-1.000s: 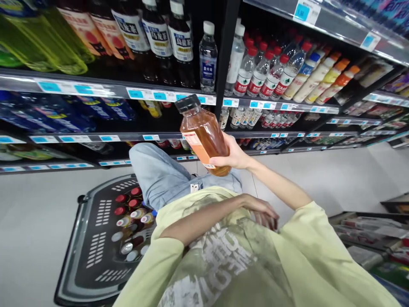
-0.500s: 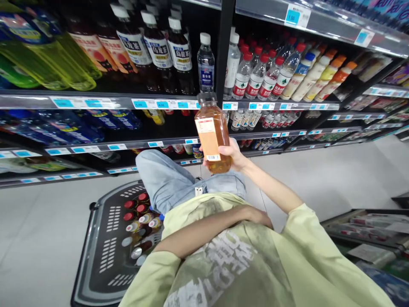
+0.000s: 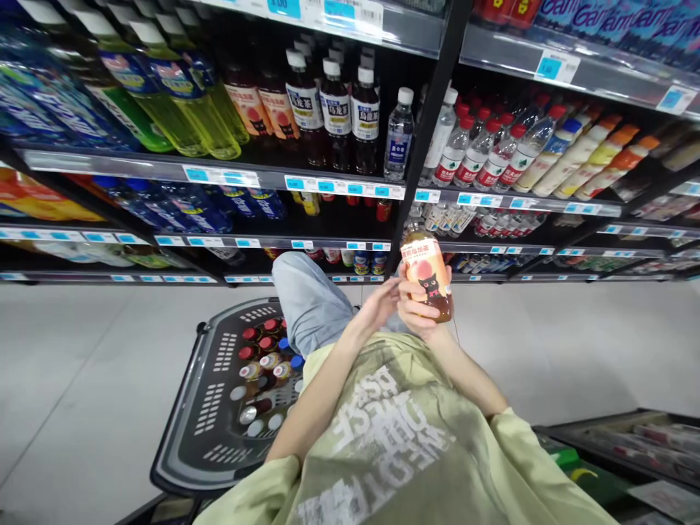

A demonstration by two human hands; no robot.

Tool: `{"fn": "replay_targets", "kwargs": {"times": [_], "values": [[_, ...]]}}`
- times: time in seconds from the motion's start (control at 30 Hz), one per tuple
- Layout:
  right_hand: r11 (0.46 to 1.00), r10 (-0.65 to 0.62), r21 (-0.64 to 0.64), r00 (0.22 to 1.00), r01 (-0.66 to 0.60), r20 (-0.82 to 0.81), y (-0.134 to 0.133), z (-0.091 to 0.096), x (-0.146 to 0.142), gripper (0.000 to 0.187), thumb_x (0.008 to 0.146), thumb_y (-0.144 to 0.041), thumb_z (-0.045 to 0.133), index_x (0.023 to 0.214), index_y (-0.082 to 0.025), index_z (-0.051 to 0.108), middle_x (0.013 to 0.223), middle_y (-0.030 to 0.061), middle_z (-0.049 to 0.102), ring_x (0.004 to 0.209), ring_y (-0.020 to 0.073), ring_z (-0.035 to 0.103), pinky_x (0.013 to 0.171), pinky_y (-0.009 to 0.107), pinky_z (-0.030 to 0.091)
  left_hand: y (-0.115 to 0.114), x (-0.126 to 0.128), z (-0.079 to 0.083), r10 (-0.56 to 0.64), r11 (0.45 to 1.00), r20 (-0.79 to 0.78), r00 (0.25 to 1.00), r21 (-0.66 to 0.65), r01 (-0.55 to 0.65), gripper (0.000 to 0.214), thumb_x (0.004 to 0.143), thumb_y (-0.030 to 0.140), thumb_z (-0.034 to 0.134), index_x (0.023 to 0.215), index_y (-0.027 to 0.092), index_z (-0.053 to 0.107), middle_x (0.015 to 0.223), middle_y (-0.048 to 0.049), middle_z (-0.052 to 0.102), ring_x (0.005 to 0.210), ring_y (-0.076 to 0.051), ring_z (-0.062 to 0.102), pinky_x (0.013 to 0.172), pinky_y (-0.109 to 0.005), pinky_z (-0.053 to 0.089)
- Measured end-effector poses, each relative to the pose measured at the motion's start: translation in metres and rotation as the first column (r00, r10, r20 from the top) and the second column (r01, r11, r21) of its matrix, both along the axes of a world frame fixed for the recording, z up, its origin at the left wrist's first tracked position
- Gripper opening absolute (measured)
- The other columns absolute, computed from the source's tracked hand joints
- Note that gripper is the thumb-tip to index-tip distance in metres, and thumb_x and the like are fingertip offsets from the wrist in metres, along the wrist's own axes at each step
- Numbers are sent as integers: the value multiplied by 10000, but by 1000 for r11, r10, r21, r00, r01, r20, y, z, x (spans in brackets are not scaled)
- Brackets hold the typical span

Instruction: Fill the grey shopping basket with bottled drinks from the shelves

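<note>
In my right hand [image 3: 418, 310] is a bottle of amber tea [image 3: 428, 273], its peach-and-black-cat label facing up. My fingers wrap round its lower half, and its top tilts away toward the shelves. My left hand [image 3: 377, 305] is just left of it, fingers stretched out beside my right hand; whether they touch it I cannot make out. Down to the left, a dark grey basket [image 3: 183, 423] on the floor side holds several bottles with red, white and blue caps [image 3: 270, 361].
Shelves of drinks face me: dark oolong tea bottles [image 3: 335, 109], yellow-green bottles [image 3: 180, 95] and red-capped water bottles [image 3: 481, 160]. A shelf edge with price tags [image 3: 344, 186] runs across. At the lower right stands another display [image 3: 628, 437]. My bent knee [image 3: 306, 292] is near the basket.
The bottle has come lower and turned, so the cat label shows instead of the plain side. My left hand has moved from across my belly up beside it. The view has shifted left.
</note>
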State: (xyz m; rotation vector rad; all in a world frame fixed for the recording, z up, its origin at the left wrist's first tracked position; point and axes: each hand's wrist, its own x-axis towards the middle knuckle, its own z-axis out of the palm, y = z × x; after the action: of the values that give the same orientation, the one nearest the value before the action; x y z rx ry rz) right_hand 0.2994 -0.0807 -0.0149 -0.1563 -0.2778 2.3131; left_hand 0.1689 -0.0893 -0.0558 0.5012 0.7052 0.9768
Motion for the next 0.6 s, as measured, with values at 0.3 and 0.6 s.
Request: {"fn": "replay_targets", "kwargs": {"times": [0.3, 0.6], "values": [[964, -78, -261, 883, -51, -463, -62, -56, -28, 353, 994, -413, 661, 1326, -291, 653, 845, -52, 738, 321, 14, 367, 290, 72, 310, -9, -5, 32, 187, 981, 221, 957, -88, -171, 529, 888, 403, 798, 1381, 251, 686, 1400, -69, 739, 1384, -302, 661, 1264, -466, 472], [983, 42, -180, 998, -34, 41, -61, -32, -18, 514, 924, -658, 654, 1251, -263, 669, 761, -47, 608, 367, 48, 257, 273, 151, 268, -8, -7, 28, 136, 987, 159, 978, -107, -120, 562, 890, 653, 718, 1165, 165, 772, 1183, -135, 807, 1089, -293, 782, 989, -389, 632]]}}
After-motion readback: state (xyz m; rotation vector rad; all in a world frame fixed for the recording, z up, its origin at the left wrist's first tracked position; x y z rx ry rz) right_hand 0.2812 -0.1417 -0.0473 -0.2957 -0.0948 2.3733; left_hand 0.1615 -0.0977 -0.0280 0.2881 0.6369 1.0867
